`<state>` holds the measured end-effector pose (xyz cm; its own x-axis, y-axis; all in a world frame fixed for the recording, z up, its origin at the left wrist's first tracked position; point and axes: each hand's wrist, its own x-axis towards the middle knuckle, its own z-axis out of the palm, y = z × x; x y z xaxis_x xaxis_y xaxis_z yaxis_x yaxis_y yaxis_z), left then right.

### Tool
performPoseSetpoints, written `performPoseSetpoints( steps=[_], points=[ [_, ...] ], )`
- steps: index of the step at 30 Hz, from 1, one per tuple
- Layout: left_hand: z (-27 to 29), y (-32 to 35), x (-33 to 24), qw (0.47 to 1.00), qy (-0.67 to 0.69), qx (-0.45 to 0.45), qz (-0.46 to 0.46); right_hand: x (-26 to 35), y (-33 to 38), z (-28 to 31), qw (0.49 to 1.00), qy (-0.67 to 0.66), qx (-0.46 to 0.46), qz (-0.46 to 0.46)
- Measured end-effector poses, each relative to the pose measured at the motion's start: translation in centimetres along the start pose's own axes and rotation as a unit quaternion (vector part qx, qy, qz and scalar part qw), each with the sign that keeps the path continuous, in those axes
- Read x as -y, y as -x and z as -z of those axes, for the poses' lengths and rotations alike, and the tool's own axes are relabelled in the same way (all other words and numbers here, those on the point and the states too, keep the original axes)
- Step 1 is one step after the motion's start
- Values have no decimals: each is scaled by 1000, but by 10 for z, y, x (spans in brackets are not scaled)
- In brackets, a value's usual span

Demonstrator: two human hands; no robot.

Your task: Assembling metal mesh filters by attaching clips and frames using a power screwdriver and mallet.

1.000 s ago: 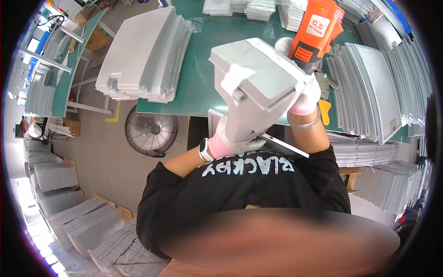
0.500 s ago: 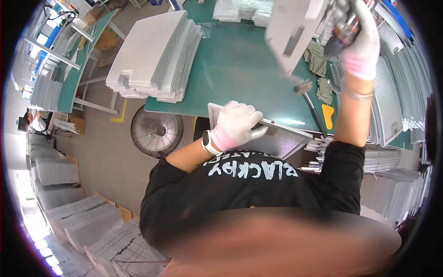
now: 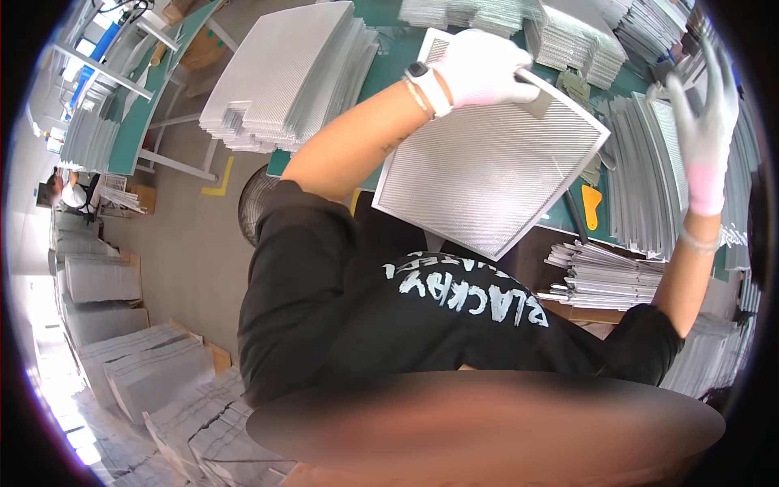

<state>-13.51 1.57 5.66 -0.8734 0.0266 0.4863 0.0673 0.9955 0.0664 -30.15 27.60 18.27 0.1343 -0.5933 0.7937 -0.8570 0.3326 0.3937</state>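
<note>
My left hand [image 3: 483,69], in a white glove, grips the upper edge of a metal mesh panel [image 3: 479,162] with a thin silver frame. The panel is raised and tilted in front of my chest, over the near table edge. A small grey-green plate [image 3: 535,104] shows on it beside my fingers. Off to the right, my right hand [image 3: 704,114], also gloved, is lifted with fingers stretched apart and holds nothing. It is nearest to the upright panels [image 3: 637,154] standing at the table's right side.
A tall stack of mesh panels [image 3: 280,73] stands on the green table's left. A yellow scraper-shaped tool [image 3: 591,207] and a black handle [image 3: 575,215] lie on the right. Thin framed panels [image 3: 604,276] are piled below. A floor fan [image 3: 253,207] stands left.
My left hand has lifted the mesh panel up and away from me. My right hand has let go of the dark tool it held, which I cannot see now, and moved right.
</note>
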Motion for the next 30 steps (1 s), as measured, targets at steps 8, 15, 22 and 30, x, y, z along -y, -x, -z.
performPoseSetpoints(
  steps=[8, 15, 22, 30],
  points=[
    [-2, -27, -18, 998, -10, -43, -47, 59, 51, 5, 966, -95, 221, -92],
    [-6, -37, -10, 998, -3, -59, -25, 86, 87, -7, 929, -181, 282, -156],
    [-27, -16, 114, 978, -66, 85, 176, 154, 144, 3, 862, -341, 373, -44],
    [7, -21, 49, 972, -27, 181, 150, 138, 123, -27, 933, -262, 188, -157]
  ],
)
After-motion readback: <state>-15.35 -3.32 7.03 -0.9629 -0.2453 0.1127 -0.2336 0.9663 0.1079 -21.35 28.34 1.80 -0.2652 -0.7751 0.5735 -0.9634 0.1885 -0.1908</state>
